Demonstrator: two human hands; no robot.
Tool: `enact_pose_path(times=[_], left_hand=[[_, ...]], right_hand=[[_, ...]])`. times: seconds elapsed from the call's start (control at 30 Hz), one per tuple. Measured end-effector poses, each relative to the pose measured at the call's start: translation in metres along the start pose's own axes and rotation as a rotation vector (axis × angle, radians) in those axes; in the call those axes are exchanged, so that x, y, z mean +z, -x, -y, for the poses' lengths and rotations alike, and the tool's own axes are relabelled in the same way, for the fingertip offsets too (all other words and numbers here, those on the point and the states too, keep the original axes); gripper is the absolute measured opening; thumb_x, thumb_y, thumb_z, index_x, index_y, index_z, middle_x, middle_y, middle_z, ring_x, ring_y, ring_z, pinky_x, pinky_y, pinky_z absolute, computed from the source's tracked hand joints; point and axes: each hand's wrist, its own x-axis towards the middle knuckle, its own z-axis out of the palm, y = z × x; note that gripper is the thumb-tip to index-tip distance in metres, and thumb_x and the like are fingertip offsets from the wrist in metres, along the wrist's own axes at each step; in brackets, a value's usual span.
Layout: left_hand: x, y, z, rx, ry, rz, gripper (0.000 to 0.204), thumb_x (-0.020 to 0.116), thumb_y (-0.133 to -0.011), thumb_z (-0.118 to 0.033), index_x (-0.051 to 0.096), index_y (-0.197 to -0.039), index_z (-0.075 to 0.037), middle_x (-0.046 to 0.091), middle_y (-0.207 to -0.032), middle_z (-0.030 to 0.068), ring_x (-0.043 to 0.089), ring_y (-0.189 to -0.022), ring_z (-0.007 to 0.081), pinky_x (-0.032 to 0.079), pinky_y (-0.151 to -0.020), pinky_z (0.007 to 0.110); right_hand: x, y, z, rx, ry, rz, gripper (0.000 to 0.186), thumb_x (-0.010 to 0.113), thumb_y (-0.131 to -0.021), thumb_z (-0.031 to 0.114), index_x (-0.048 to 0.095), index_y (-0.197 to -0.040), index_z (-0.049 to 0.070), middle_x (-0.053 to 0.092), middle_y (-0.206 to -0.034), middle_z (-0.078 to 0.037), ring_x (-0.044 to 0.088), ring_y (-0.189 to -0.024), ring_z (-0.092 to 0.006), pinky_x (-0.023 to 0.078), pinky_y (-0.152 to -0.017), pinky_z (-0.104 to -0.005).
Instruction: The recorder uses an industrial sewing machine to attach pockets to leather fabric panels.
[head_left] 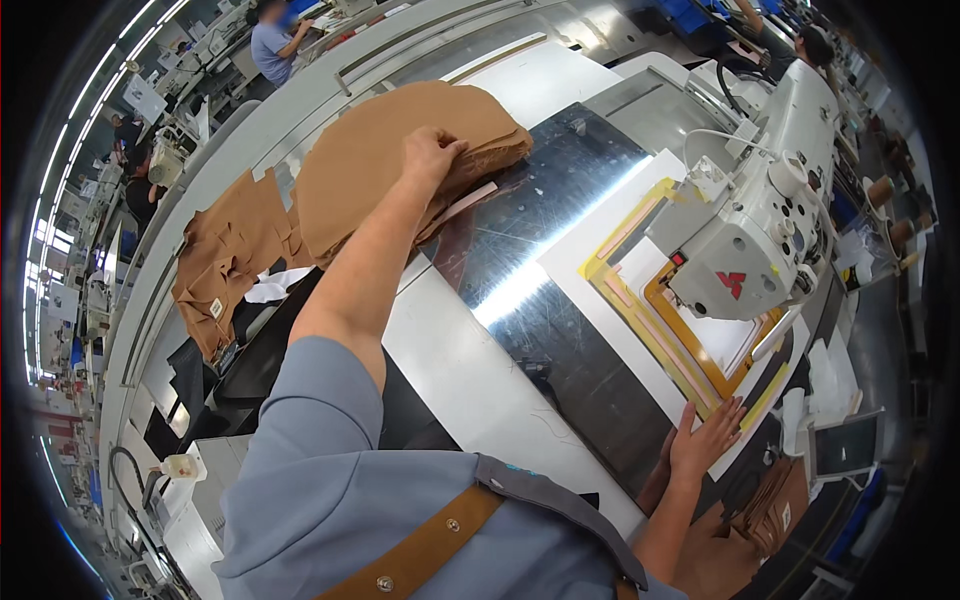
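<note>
A thick stack of brown fabric pieces (370, 140), rounded at its far side, lies to the left of a shiny metal plate (500, 250). My left hand (430, 158) rests on top of this stack with curled fingers, pinching at the top piece; the fingertips are partly hidden. On the right, a clamp frame (640, 305) with yellow edges sits over a white sheet (575, 290), beneath the head of a white sewing machine (745, 240). My right hand (705, 435) lies with its fingers spread at the frame's near corner and holds nothing.
Loose brown fabric pieces (230, 250) are heaped at the far left. More brown pieces (770, 515) hang by my right forearm, below a small screen (845, 445). Thread cones (880, 192) stand behind the machine. A person (272, 45) sits at another table beyond.
</note>
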Motion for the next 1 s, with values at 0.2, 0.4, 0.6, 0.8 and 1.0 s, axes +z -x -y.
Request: enact_pose_path(times=[0.2,0.4,0.6,0.8,1.0], left_hand=[[0.006,-0.029,-0.019,0.157,-0.383,0.153,0.019,0.086,-0.074,-0.018,0.082,-0.087,-0.004,0.078,-0.082,0.0151,0.075,-0.076,0.0234,0.059,-0.074,0.036],[-0.009,-0.042,0.006,-0.151,-0.155,0.070,0.018,0.085,-0.076,-0.022,0.081,-0.086,-0.008,0.078,-0.090,0.0117,0.075,-0.084,0.0236,0.058,-0.082,0.036],[-0.010,0.043,-0.015,-0.214,0.984,0.245,0.009,0.075,-0.094,-0.010,0.072,-0.093,-0.001,0.068,-0.081,0.0021,0.060,-0.070,0.0101,0.048,-0.065,0.021],[-0.021,0.235,-0.086,-0.234,1.046,0.853,0.010,0.075,-0.095,-0.012,0.070,-0.095,-0.004,0.066,-0.082,0.0020,0.058,-0.062,0.0076,0.043,-0.051,0.024],[-0.001,0.356,-0.127,-0.064,0.937,1.397,0.027,0.077,-0.095,-0.011,0.070,-0.120,-0.003,0.064,-0.133,0.0085,0.065,-0.115,0.0152,0.054,-0.095,0.031]], right_hand=[[0.001,0.002,-0.007,-0.010,0.012,-0.017,0.085,0.050,-0.104,0.054,0.027,-0.160,-0.006,0.024,-0.170,-0.021,0.015,-0.159,-0.0379,0.009,-0.127,-0.0588],[0.004,0.000,-0.006,-0.027,-0.034,-0.051,0.084,0.053,-0.103,0.052,0.028,-0.160,-0.006,0.026,-0.169,-0.021,0.017,-0.159,-0.0378,0.010,-0.127,-0.0600],[0.003,0.013,-0.011,-0.124,-0.100,-0.265,0.074,0.064,-0.100,0.038,0.039,-0.155,-0.002,0.036,-0.164,-0.020,0.029,-0.154,-0.0393,0.016,-0.125,-0.0604],[-0.039,0.054,0.042,-0.105,-1.029,0.054,0.036,0.057,-0.106,0.017,0.062,-0.135,-0.003,0.070,-0.122,-0.017,0.069,-0.098,-0.0211,0.056,-0.080,-0.0323],[-0.021,0.067,0.038,0.253,-1.781,0.495,0.060,0.035,-0.115,0.043,0.051,-0.146,-0.006,0.066,-0.128,-0.013,0.064,-0.110,-0.0143,0.052,-0.090,-0.0266]])
